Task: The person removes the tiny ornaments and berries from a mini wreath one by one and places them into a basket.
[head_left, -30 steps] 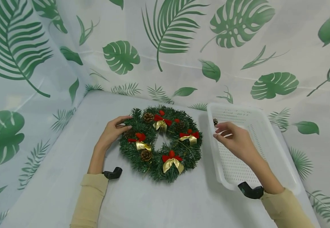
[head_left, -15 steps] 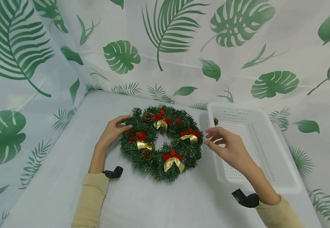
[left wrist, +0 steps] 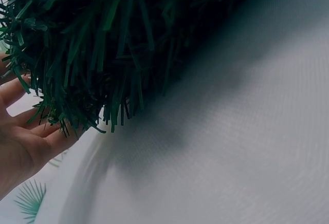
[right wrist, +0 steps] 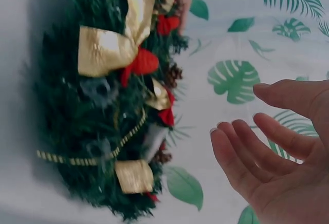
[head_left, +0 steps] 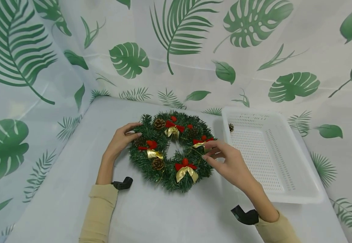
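A green tinsel wreath (head_left: 169, 184) lies on the white-covered table, trimmed with red-and-gold bows, red berries, pine cones and a gold bead string. At its left edge, my left hand (head_left: 119, 140) grips the greenery between thumb and fingers; the left wrist view shows these fingers (left wrist: 31, 136) partly hidden behind the strands. My right hand (head_left: 228, 163) hovers over the wreath's right side near a bow (head_left: 200, 141). Its fingers are loosely bent with a gap to the thumb, and nothing is between them in the right wrist view, where the hand (right wrist: 277, 167) appears apart from the wreath.
Right of the wreath stands a white perforated plastic basket (head_left: 303, 158). One pine cone (head_left: 231, 127) is inside by its left wall. Behind the table (head_left: 163, 219) hangs a white cloth with green leaf prints (head_left: 191, 81).
My right hand has moved left, from over the basket to above the wreath's right side. My left hand stays at the wreath's left edge.
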Demonstrator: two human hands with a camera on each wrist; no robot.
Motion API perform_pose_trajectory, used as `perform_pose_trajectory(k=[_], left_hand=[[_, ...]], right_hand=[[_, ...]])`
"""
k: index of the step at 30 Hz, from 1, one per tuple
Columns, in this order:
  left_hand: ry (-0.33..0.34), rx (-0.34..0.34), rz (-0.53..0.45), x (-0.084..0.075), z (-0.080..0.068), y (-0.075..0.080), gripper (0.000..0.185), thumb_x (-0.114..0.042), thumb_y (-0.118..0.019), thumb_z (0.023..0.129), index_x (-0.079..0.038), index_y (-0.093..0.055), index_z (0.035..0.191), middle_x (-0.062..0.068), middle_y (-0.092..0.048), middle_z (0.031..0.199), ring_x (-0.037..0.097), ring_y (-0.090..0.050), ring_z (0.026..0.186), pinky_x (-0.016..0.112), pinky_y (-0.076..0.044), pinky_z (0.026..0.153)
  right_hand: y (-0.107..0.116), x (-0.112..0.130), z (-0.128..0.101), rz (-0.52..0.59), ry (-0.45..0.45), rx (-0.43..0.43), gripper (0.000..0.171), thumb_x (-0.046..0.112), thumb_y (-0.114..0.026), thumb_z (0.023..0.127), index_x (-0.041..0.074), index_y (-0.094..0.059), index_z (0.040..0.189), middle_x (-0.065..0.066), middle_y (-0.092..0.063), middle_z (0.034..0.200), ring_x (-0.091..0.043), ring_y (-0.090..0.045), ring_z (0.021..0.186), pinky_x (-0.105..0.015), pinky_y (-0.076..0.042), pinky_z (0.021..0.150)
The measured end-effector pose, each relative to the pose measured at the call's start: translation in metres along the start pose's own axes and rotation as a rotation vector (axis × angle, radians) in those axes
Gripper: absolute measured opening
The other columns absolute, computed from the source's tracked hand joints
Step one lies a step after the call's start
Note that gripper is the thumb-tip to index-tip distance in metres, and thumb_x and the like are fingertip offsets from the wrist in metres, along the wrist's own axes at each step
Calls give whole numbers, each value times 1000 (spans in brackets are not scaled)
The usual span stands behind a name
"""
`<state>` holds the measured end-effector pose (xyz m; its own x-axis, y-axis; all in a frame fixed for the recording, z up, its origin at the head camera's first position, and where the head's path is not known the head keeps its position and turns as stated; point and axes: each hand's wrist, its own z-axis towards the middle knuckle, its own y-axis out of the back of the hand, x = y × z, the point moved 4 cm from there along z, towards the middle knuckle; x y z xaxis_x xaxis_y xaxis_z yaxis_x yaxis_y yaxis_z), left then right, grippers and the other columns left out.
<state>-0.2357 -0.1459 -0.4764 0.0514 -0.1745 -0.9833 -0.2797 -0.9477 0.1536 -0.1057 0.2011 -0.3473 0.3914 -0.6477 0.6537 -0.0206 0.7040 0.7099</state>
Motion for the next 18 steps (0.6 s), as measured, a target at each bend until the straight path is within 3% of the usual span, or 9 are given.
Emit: perform_pose_trajectory(k=[13, 18], left_hand=[[-9, -5, -16, 1, 1, 1, 49, -19, -66, 103, -16, -55, 150, 10, -36, 164, 38, -54, 137, 58, -42, 110], [0, -10, -4, 1, 1, 0, 49, -20, -66, 102, -17, -55, 150, 11, -37, 164, 37, -57, 135, 52, -47, 102]], right_hand=[[-44, 2, 8, 146, 154, 17, 41, -6, -79, 85, 5, -67, 123, -12, -72, 112, -27, -71, 94, -35, -62, 77], [-59, 5, 9, 168, 147, 47, 42, -5, -79, 86, 4, -66, 125, -15, -72, 113, -28, -72, 97, -39, -62, 80]])
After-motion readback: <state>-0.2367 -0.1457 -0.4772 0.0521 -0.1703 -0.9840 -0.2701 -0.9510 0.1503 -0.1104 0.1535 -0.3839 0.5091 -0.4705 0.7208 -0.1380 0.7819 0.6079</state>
